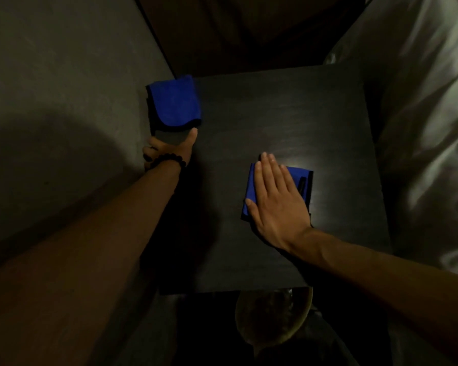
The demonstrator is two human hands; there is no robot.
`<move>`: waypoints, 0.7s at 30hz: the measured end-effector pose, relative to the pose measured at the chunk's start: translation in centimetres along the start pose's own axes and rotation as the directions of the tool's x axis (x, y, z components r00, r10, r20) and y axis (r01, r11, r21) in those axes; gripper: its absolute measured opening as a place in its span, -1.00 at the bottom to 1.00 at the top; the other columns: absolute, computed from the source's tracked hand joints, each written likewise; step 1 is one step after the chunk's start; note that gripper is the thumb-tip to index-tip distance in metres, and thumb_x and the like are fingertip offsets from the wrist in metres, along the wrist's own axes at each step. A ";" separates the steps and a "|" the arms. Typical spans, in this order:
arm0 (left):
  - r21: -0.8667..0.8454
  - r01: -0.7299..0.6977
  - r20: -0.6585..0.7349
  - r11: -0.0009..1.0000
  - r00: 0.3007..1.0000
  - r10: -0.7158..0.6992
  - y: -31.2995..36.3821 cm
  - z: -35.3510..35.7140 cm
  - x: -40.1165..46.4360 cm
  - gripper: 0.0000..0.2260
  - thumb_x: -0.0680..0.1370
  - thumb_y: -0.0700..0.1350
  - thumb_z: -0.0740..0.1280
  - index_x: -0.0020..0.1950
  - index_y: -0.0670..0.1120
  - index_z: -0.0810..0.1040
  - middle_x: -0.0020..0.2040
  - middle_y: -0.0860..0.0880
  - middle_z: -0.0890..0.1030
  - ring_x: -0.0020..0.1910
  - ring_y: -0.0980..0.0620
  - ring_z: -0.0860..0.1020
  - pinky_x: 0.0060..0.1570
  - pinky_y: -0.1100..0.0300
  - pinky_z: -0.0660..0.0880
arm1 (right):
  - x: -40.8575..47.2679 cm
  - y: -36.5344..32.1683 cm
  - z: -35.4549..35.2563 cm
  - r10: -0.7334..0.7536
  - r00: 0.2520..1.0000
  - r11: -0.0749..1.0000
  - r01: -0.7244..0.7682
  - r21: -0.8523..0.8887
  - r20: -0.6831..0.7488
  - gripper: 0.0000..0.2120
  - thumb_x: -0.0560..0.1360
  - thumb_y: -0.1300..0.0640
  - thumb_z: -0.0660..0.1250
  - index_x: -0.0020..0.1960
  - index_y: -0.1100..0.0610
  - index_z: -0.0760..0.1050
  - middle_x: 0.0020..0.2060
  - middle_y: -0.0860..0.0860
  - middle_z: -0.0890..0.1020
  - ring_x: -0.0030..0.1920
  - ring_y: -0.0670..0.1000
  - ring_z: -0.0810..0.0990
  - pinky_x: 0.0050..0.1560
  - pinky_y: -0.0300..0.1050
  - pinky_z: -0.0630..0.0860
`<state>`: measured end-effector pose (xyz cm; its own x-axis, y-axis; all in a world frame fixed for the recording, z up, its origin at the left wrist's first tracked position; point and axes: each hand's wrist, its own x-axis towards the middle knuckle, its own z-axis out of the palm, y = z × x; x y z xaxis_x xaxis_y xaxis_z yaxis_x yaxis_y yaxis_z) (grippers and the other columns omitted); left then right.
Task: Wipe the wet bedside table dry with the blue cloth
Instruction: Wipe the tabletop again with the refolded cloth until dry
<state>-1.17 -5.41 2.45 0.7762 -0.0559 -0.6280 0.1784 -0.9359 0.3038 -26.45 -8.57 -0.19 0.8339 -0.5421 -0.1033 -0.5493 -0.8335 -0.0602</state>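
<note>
The bedside table (288,114) has a dark wood top with a faint sheen near its middle. A folded blue cloth (300,180) lies on the right-centre of the top. My right hand (273,199) lies flat on it, fingers together and pointing away from me. A second blue cloth (173,101) with a dark hem hangs past the table's far left corner. My left hand (167,150), with a dark bead bracelet at the wrist, grips its greyish lower part at the table's left edge, thumb up against the edge.
White rumpled bedding (421,114) runs along the table's right side. Grey floor (64,101) lies to the left. A round yellowish-rimmed object (273,320) sits below the table's near edge. A dark panel (249,30) stands behind the table.
</note>
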 end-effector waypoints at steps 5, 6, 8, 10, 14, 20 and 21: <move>-0.031 0.006 0.024 0.999 1.000 -0.006 0.0 -0.1 0.1 0.04 0.33 0.45 0.29 0.55 -0.02 -0.16 0.55 -0.11 -0.06 0.48 -0.23 0.08 0.40 -0.21 0.13 | 0.7 -1.4 -0.1 -0.065 0.998 0.998 0.065 0.016 0.018 -0.28 0.69 -0.18 -0.11 0.62 0.32 -0.10 0.63 0.26 -0.05 0.64 0.19 -0.12 0.62 0.12 -0.11; -0.034 0.010 0.024 0.999 1.000 -0.010 0.1 -0.2 0.1 0.04 0.33 0.45 0.30 0.55 -0.02 -0.16 0.55 -0.11 -0.05 0.48 -0.24 0.09 0.39 -0.22 0.15 | 0.8 -1.8 -0.2 -0.077 0.997 0.997 0.077 0.023 0.020 -0.28 0.69 -0.18 -0.11 0.62 0.32 -0.10 0.63 0.26 -0.05 0.64 0.19 -0.13 0.62 0.12 -0.11; -0.049 0.023 0.030 0.999 0.999 -0.021 0.2 -0.3 0.1 0.03 0.33 0.43 0.32 0.55 -0.01 -0.15 0.55 -0.11 -0.05 0.48 -0.25 0.09 0.38 -0.23 0.16 | 1.3 -2.7 -0.2 -0.100 0.995 0.994 0.099 0.037 0.029 -0.28 0.69 -0.18 -0.11 0.63 0.32 -0.10 0.63 0.26 -0.06 0.64 0.19 -0.13 0.62 0.11 -0.13; -0.058 0.028 0.026 0.998 0.999 -0.026 0.3 -0.3 0.0 0.02 0.34 0.42 0.33 0.55 0.00 -0.15 0.55 -0.11 -0.06 0.48 -0.26 0.08 0.38 -0.24 0.16 | 1.8 -3.8 -0.2 -0.130 0.991 0.990 0.128 0.052 0.032 -0.28 0.69 -0.18 -0.12 0.62 0.32 -0.10 0.63 0.27 -0.05 0.64 0.19 -0.13 0.62 0.12 -0.12; -0.059 0.025 -0.001 0.998 1.000 -0.025 0.4 -0.1 0.1 0.00 0.34 0.41 0.32 0.55 0.00 -0.12 0.54 -0.12 -0.01 0.46 -0.26 0.10 0.36 -0.21 0.18 | 2.9 -6.7 0.0 -0.192 0.981 0.979 0.189 0.080 0.040 -0.28 0.68 -0.17 -0.14 0.62 0.33 -0.12 0.62 0.28 -0.08 0.64 0.21 -0.16 0.62 0.15 -0.12; -0.067 -0.010 -0.041 0.998 0.999 0.007 0.2 0.1 0.0 -0.04 0.35 0.39 0.34 0.54 -0.02 -0.05 0.51 -0.14 0.07 0.44 -0.23 0.15 0.34 -0.13 0.19 | 3.3 -7.5 -0.4 -0.221 0.973 0.968 0.212 0.131 0.063 -0.31 0.67 -0.15 -0.19 0.63 0.28 -0.14 0.63 0.23 -0.11 0.64 0.16 -0.19 0.62 0.13 -0.14; -0.070 -0.011 -0.045 0.997 0.999 0.008 0.2 0.1 0.0 -0.04 0.36 0.38 0.34 0.54 -0.03 -0.04 0.51 -0.14 0.07 0.44 -0.23 0.15 0.35 -0.13 0.19 | 3.2 -7.4 -0.5 -0.211 0.976 0.967 0.202 0.158 0.045 -0.33 0.68 -0.14 -0.19 0.64 0.26 -0.11 0.64 0.21 -0.08 0.64 0.14 -0.16 0.62 0.12 -0.12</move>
<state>-1.19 -5.64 2.44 0.8040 -0.0476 -0.5927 0.2117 -0.9086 0.3601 -19.67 -4.24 0.44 0.9280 -0.3483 -0.1326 -0.3708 -0.8983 -0.2356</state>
